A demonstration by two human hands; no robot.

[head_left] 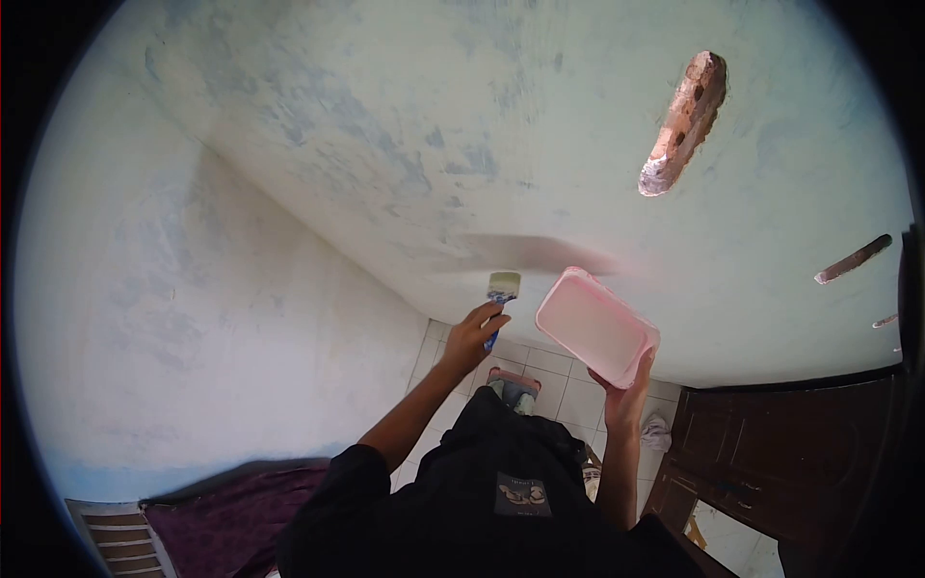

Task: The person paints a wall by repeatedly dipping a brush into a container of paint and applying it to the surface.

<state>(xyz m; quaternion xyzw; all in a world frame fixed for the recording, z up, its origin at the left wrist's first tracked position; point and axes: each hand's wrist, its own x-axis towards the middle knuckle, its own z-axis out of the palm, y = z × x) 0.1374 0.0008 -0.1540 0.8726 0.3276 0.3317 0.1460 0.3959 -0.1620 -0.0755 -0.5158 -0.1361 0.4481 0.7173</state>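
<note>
My left hand [469,338] is closed round the blue handle of a paintbrush [503,288], whose pale bristles point up toward the wall [414,164]. To its right, my right hand [624,388] grips the lower corner of a pink plastic tub [594,326]. Whitish paint covers the inside of the tub, and its open side faces me. Brush and tub are apart, both held in front of the wall. The wall is whitish-green with bluish patches, and the tub's shadow falls on it.
Gouged slots [684,125] showing brick cut into the wall at the right. A side wall [222,318] meets it at a corner on the left. Below are a white tiled floor [578,400], dark wooden furniture [771,458], a purple cloth [231,520] and a crumpled white bag [656,433].
</note>
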